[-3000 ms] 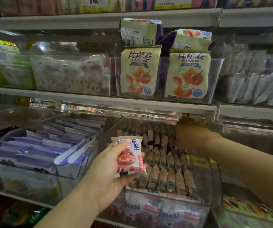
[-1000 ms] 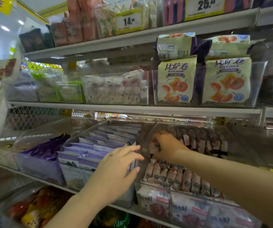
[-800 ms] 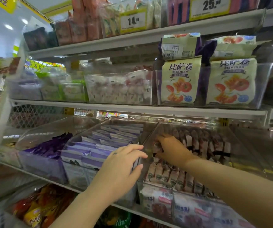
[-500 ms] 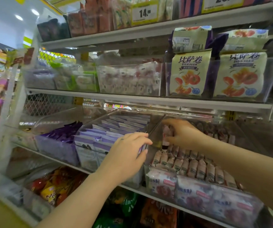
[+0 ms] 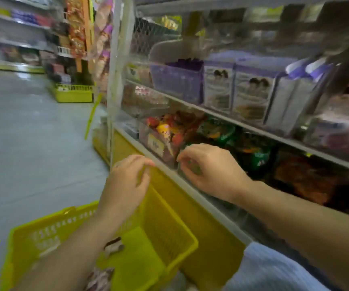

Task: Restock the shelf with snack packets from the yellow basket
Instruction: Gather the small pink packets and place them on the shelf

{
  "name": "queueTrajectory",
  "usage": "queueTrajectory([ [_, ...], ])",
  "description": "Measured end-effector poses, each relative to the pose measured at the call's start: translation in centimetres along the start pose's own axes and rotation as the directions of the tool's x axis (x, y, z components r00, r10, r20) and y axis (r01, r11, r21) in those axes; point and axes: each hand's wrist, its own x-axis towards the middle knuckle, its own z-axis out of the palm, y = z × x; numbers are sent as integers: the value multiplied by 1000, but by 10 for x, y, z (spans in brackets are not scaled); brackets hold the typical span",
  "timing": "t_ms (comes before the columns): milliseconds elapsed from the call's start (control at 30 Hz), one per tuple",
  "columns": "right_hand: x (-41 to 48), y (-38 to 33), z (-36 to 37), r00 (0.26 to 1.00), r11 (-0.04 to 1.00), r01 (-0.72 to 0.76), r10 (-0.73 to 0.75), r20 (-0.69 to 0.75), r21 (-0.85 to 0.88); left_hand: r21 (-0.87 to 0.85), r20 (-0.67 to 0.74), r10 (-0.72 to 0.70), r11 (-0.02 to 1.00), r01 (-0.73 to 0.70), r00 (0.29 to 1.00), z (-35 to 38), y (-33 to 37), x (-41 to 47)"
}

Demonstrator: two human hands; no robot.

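- Yellow slotted plastic basket [image 5: 169, 238] at 6 o'clock, small snack packets [image 5: 113, 246] inside.
- Left hand [image 5: 125, 185] above it, fingers loosely curled, empty.
- Right hand [image 5: 209, 169] at its 3 o'clock; fingers curled, hold too blurred to tell.

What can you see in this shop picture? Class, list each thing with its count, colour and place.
basket: one, yellow, below the left hand
packets: two seen, pale and brownish, in the basket
far basket: one, yellow, down the aisle
boxes: several, purple and white, middle shelf
bags: many, red, yellow, green, lower shelf
floor: grey, left
left hand: over the basket, seemingly empty
right hand: at the lower shelf edge, grip unclear
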Motion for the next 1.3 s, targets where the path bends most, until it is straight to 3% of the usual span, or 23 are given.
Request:
queueTrajectory([
  [133, 13, -28, 108, 975, 994, 14, -38, 219, 109, 147, 140, -226, 967, 206, 964, -19, -71, -64],
  [267, 22, -52, 206, 888, 984, -28, -57, 456, 177, 276, 211, -437, 885, 375, 875, -26, -139, -117],
  [333, 26, -60, 249, 804, 983, -25, -88, 588, 181, 334, 228, -556, 816, 472, 799, -24, -170, -141],
  [467, 28, -71, 324, 648, 971, -99, -103, 755, 218, 465, 371, -731, 680, 567, 572, -8, -219, -179],
  [600, 7, -81, 387, 504, 929, -241, -127, 854, 281, 643, 525, -771, 637, 426, 360, 15, -247, -204],
  [733, -17, -93, 435, 375, 866, -401, -143, 916, 300, 764, 586, -735, 642, 69, 342, 30, -264, -203],
  [800, -25, -98, 451, 373, 828, -467, -135, 918, 312, 755, 639, -712, 653, -62, 291, 34, -270, -200],
  [867, -29, -101, 463, 372, 796, -515, -127, 920, 318, 723, 691, -699, 672, -161, 187, 40, -272, -202],
  [967, -24, -100, 479, 356, 800, -513, -133, 925, 312, 731, 680, -729, 664, -160, 77, 50, -273, -209],
  [1167, -17, -108, 495, 354, 896, -296, -219, 909, 331, 735, 657, -753, 645, -210, -14, 57, -271, -212],
  [1300, -15, -112, 492, 415, 901, -245, -237, 878, 359, 748, 646, -761, 646, -151, -61, 59, -267, -209],
])
